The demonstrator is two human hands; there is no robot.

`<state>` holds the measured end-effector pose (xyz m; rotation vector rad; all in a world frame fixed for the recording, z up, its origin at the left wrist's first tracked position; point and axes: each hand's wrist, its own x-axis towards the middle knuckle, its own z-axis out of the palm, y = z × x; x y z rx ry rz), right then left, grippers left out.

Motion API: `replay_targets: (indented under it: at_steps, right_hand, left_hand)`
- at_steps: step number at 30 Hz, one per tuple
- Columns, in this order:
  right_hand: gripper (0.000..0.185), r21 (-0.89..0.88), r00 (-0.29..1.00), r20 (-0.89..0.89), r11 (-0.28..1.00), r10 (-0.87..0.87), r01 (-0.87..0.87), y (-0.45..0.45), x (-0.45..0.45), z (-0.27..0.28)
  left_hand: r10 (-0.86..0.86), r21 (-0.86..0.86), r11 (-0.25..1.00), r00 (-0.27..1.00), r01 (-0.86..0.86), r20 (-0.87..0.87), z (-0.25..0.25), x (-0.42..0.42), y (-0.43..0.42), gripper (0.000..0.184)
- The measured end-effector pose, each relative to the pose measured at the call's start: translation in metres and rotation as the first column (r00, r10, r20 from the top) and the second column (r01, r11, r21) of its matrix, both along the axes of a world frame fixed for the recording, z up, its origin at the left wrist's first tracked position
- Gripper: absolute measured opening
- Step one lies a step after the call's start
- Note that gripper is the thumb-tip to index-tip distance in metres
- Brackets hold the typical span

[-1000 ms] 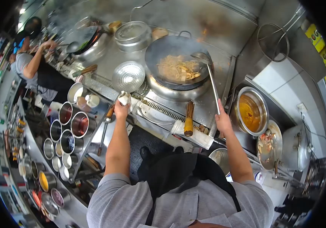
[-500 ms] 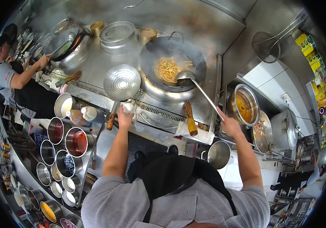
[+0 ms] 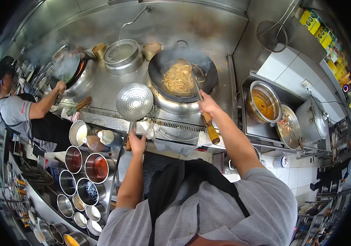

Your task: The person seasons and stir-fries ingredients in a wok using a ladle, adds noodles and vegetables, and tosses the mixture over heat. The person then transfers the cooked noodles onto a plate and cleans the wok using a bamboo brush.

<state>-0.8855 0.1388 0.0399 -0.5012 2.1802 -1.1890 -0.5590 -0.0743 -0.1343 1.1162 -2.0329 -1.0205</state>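
Grasping the long ladle [image 3: 196, 84], the person's right hand [image 3: 209, 105] is closed around its shaft, with the scoop in the far part of the wok [image 3: 157, 67]. The noodles [image 3: 177, 82] lie heaped in that wok, which sits near the right edge of the stove [image 3: 108, 91]. The left hand [image 3: 137, 143] is at the handle of the perforated skimmer [image 3: 134, 99], by the stove's front edge; I cannot tell whether its fingers are clenched on it. A white cloth [image 3: 145, 128] lies just beside on that edge, and a bamboo brush [image 3: 213, 134] rests across it below the right hand. Judging by their even brown tint, the noodles seem well mixed and cooking looks far along. Lifting them out remains undone: no noodles show in the skimmer.
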Motion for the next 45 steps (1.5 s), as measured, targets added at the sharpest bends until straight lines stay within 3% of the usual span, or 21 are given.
replay_targets:
  at_steps: [3,7,9,12,14,17,20,23,25,27,29,30,33,34,35,37,39,42,43,44,45]
  right_hand:
    - [0.076,-0.061,0.989,0.083,0.991,0.126,-0.121,0.037,0.017,0.042]
    - [0.073,-0.013,0.999,-0.039,1.000,0.002,-0.003,0.052,0.008,0.057]
    - [0.075,-0.013,0.970,-0.202,0.991,-0.134,0.134,0.036,-0.018,0.042]
    - [0.076,0.081,0.881,-0.464,0.985,-0.098,0.153,0.000,-0.082,-0.067]
    - [0.078,0.105,0.900,-0.432,0.988,-0.056,0.112,-0.022,-0.079,-0.068]
    - [0.078,0.091,0.992,-0.127,0.996,0.018,-0.006,-0.026,-0.044,-0.009]
    - [0.081,0.386,0.788,-0.354,0.846,0.505,-0.368,0.008,-0.057,-0.020]
    - [0.080,0.667,0.611,-0.377,0.662,0.696,-0.343,0.088,-0.066,0.029]
    - [0.078,0.729,0.492,-0.474,0.639,0.730,-0.246,0.126,-0.096,0.038]
    - [0.079,0.729,0.490,-0.499,0.652,0.715,-0.209,0.146,-0.091,0.041]
    - [0.080,0.697,0.695,-0.462,0.710,0.550,-0.099,0.158,-0.081,0.031]
    - [0.082,0.683,0.769,-0.430,0.728,0.473,-0.066,0.161,-0.079,0.019]
    - [0.085,0.608,0.852,-0.414,0.794,0.320,-0.003,0.173,-0.058,0.005]
    - [0.083,0.532,0.855,-0.417,0.846,0.309,-0.047,0.184,-0.046,0.008]
    - [0.082,0.451,0.854,-0.423,0.888,0.303,-0.091,0.196,-0.036,0.015]
    - [0.080,0.415,0.893,-0.317,0.894,0.319,-0.172,0.219,-0.010,0.054]
    - [0.079,0.373,0.919,-0.207,0.895,0.336,-0.244,0.224,-0.003,0.085]
    - [0.079,0.462,0.833,-0.152,0.783,0.532,-0.416,0.204,-0.006,0.104]
    - [0.082,0.442,0.698,-0.362,0.773,0.618,-0.455,0.196,-0.022,0.076]
    - [0.085,0.607,0.727,-0.243,0.685,0.642,-0.402,0.173,-0.031,0.075]
    - [0.088,0.680,0.721,-0.235,0.641,0.651,-0.357,0.152,-0.039,0.068]
  left_hand:
    - [0.014,0.037,0.999,0.992,-0.019,0.122,-0.015,-0.044,-0.028,0.081]
    - [-0.088,0.207,0.978,0.970,0.041,0.226,-0.027,-0.059,-0.032,0.086]
    - [-0.092,0.172,0.984,0.965,0.050,0.247,-0.031,-0.070,-0.030,0.084]
    - [-0.032,0.127,0.992,0.958,-0.005,0.285,-0.020,-0.073,-0.018,0.081]
    - [-0.011,0.161,0.986,0.958,-0.037,0.287,-0.012,-0.073,-0.015,0.083]
    - [-0.004,0.190,0.980,0.959,-0.051,0.282,0.003,-0.065,-0.006,0.087]
    - [-0.030,0.141,0.990,0.986,0.007,0.161,-0.016,-0.059,-0.005,0.088]
    - [-0.004,0.019,1.000,0.985,0.000,0.174,-0.040,-0.055,-0.006,0.086]
    - [0.029,0.164,0.985,0.990,-0.052,0.140,-0.026,-0.063,-0.006,0.082]
    - [0.044,0.159,0.984,0.978,-0.078,0.204,-0.028,-0.073,-0.018,0.077]
    - [-0.023,0.155,0.988,0.992,0.004,0.123,-0.036,-0.085,-0.036,0.064]
    - [0.003,0.431,0.900,0.988,0.066,-0.158,-0.018,-0.091,-0.031,0.053]
    - [0.321,0.678,0.703,0.755,0.215,-0.572,0.039,-0.101,-0.020,0.034]
    - [0.433,0.763,0.606,0.712,0.223,-0.552,0.094,-0.104,0.005,0.036]
    - [0.432,0.759,0.610,0.708,0.228,-0.559,0.089,-0.110,0.001,0.036]
    - [0.259,0.738,0.331,0.696,0.588,-0.670,0.068,-0.124,-0.006,0.038]
    - [0.395,0.908,0.143,0.818,0.394,-0.418,0.077,-0.174,0.010,0.033]
    - [0.112,0.899,0.072,0.892,0.433,-0.439,0.076,-0.264,0.023,0.023]
    - [0.024,0.901,0.025,0.901,0.432,-0.433,0.070,-0.288,0.022,0.020]
    - [0.009,0.901,0.022,0.901,0.433,-0.433,0.077,-0.300,0.029,0.020]
    - [0.041,0.937,0.174,0.949,0.302,-0.314,0.088,-0.309,0.041,0.018]
